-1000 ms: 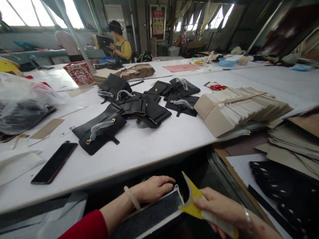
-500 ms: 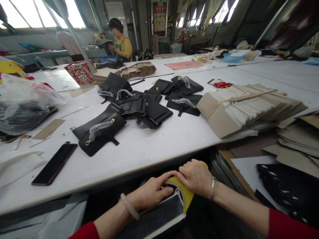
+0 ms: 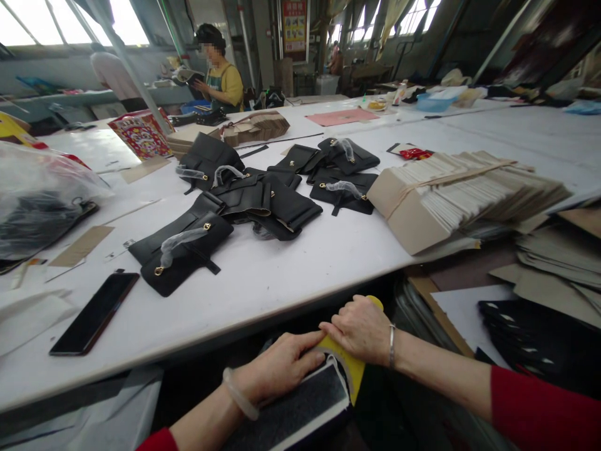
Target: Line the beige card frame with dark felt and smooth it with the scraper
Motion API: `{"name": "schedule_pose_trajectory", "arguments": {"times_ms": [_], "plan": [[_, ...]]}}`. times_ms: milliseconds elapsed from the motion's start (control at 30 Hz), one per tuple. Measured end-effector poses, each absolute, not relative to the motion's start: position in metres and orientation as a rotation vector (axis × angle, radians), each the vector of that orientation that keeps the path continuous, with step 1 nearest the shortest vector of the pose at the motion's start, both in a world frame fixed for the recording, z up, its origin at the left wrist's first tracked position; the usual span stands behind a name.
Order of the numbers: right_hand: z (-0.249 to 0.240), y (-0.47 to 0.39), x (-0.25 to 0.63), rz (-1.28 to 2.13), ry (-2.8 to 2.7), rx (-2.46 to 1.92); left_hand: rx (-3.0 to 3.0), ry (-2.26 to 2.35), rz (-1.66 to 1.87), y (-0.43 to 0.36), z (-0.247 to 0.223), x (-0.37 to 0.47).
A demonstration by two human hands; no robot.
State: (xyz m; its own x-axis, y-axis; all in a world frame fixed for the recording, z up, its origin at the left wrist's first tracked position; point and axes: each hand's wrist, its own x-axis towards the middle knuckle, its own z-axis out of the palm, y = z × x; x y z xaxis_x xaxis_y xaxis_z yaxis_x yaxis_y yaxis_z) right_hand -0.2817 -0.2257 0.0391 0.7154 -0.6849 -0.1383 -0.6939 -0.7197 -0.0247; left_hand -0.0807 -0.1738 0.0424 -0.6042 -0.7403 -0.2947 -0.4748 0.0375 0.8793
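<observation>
At lower centre, the right hand (image 3: 362, 329) clenches a curved yellow sheet (image 3: 356, 374) at the end of a pale-rimmed black piece (image 3: 305, 407); the left hand (image 3: 277, 369), fingers extended, should brace it evenly

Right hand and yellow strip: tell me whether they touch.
Touching: the head view shows the right hand closed over the yellow strip, which emerges on both sides.
</observation>
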Motion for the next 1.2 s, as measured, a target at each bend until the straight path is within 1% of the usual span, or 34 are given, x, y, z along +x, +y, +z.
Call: {"name": "schedule_pose_trajectory", "arguments": {"times_ms": [233,600,933,1067,1200], "plan": [[0.046,-0.220,-0.281,0.240,1.133,-2.840,1.246,-2.113,-1.530,-0.171,0.046,-0.084],[0.047,-0.208,-0.283,0.290,1.234,-2.778,1.248,-2.240,-1.371,-0.165,0.039,-0.086],[0.043,-0.190,-0.287,0.336,1.358,-2.699,1.347,-2.451,-1.145,-0.157,0.041,-0.089],[0.039,-0.179,-0.287,0.328,1.413,-2.660,1.315,-2.391,-1.259,-0.156,0.044,-0.088],[0.039,-0.171,-0.288,0.318,1.454,-2.640,1.220,-2.119,-1.619,-0.162,0.044,-0.083]]}}
